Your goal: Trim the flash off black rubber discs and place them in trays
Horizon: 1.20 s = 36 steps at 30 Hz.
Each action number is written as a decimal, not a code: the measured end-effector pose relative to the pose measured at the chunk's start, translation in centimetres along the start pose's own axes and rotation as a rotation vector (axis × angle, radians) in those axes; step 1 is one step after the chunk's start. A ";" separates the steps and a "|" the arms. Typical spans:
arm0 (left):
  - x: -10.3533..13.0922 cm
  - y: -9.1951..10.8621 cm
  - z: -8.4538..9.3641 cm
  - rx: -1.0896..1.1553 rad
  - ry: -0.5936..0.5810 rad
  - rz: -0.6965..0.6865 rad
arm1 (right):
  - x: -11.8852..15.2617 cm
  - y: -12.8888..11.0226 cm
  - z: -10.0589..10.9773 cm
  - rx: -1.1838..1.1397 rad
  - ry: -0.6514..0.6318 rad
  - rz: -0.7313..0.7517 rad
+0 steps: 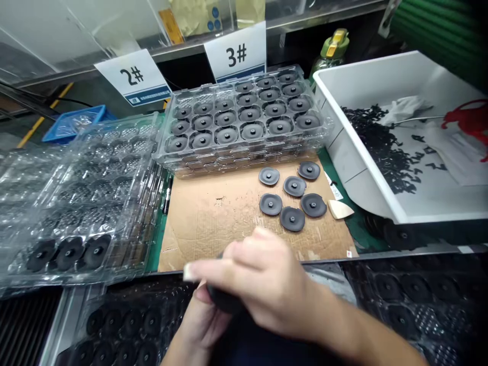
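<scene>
In front of my body, my left hand is closed round a black disc from below, its edge showing between my hands. My right hand lies over the same disc, fingers curled and slightly blurred; a pale tip shows at the end of one finger, and I cannot tell whether it is a nail or a cover. Most of the disc is hidden by the fingers. Beyond them, several dark discs with a small central stud, one of them a grey-black disc, lie on a cardboard sheet.
A clear tray stack with discs in its pockets stands behind the cardboard. More clear trays are piled at left. On the right, a white bin holds small black clips. A pale wedge-shaped piece lies at the cardboard's right edge.
</scene>
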<state>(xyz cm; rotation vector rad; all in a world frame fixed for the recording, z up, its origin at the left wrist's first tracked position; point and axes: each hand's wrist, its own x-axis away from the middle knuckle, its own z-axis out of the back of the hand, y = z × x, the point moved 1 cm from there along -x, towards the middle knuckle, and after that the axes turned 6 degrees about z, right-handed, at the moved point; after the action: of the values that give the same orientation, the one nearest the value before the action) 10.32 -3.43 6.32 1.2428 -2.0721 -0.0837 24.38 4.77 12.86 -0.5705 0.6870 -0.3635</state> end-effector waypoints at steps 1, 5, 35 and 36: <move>0.0 0.2 -0.1 -0.010 0.011 -0.048 | 0.3 0.2 0.5 -0.005 -0.008 -0.075; 0.6 1.4 -1.1 -0.044 0.000 -0.230 | 3.1 1.8 1.7 -0.004 0.051 -0.340; 0.6 1.0 1.1 0.008 0.096 -0.330 | 1.4 0.6 -2.4 -0.113 0.108 -0.391; 0.7 1.2 1.2 0.029 0.083 -0.334 | 2.4 1.2 -2.8 -0.169 0.101 -0.470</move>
<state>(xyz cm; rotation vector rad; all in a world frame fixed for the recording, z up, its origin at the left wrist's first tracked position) 8.44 -3.70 6.26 1.5737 -1.7847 -0.1530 24.34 3.51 9.14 -0.8812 0.6808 -0.7813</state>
